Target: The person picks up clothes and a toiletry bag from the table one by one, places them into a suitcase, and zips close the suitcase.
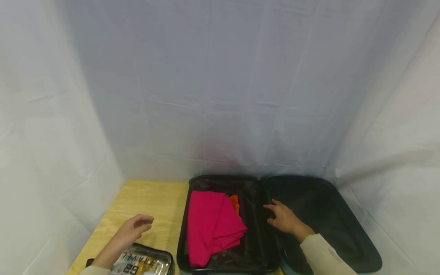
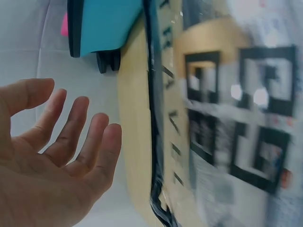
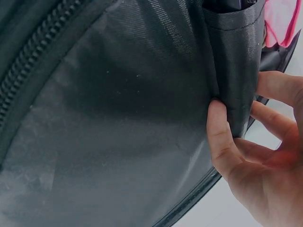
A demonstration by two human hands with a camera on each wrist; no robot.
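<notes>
1. White sheeting hangs behind and on both sides of a pale wooden table (image 1: 148, 198).
2. An open suitcase (image 1: 330, 214) lies on the table, black lining up; the left wrist view shows its shell is teal, with black wheels.
3. In the suitcase's left half lies a folded pink cloth (image 1: 211, 225), with something orange (image 1: 235, 202) just beyond it.
4. The right hand (image 1: 283, 218) is at the middle of the suitcase, between its halves; the right wrist view shows thumb and fingers (image 3: 222, 137) pinching a fold of the black lining (image 3: 236, 71).
5. Left of the suitcase, at the table's near edge, lies a clear pouch (image 1: 146, 263) with black trim; its print reads "TRAVEL", seen upside down, above large blocky letters I cannot make out.
6. The left hand (image 1: 132, 229) hovers over the table just beyond the pouch, fingers spread and relaxed, holding nothing.
</notes>
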